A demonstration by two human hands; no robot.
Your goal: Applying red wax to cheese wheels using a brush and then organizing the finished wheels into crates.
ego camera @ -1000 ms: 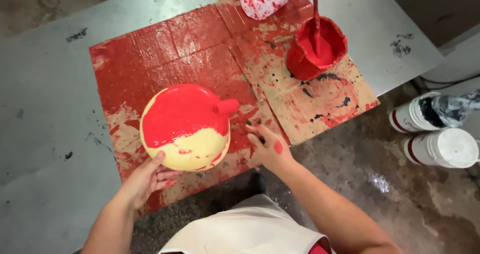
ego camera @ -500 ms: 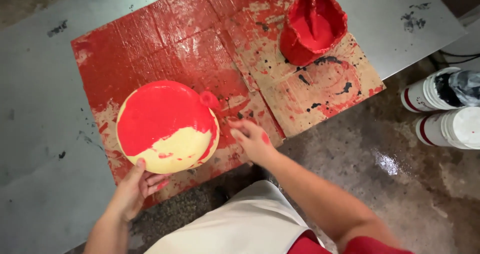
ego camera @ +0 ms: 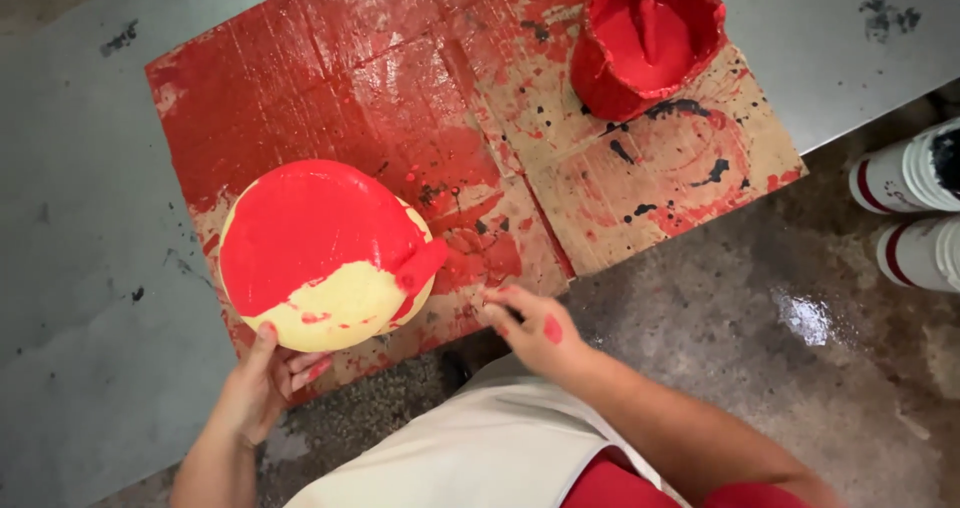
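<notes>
A round cream-coloured ball [ego camera: 345, 303], mostly coated in wet red paint, rests on a paint-stained cardboard sheet [ego camera: 330, 78]. My left hand [ego camera: 262, 380] grips the ball's near lower edge, thumb up against it. My right hand [ego camera: 532, 328], spotted with red, is closed on a small brush [ego camera: 422, 266] with a dark handle. The brush's red-soaked tip lies against the ball's right side, at the border of red and cream.
A red-caked paint container [ego camera: 650, 33] full of red paint stands at the cardboard's far right. The cardboard lies on a grey metal table [ego camera: 80, 218]. Two white buckets [ego camera: 915, 213] sit on the wet concrete floor at the right edge.
The brush has slid from the ball's upper right down to its lower right side. My right hand has drawn nearer to me. My left hand keeps its hold.
</notes>
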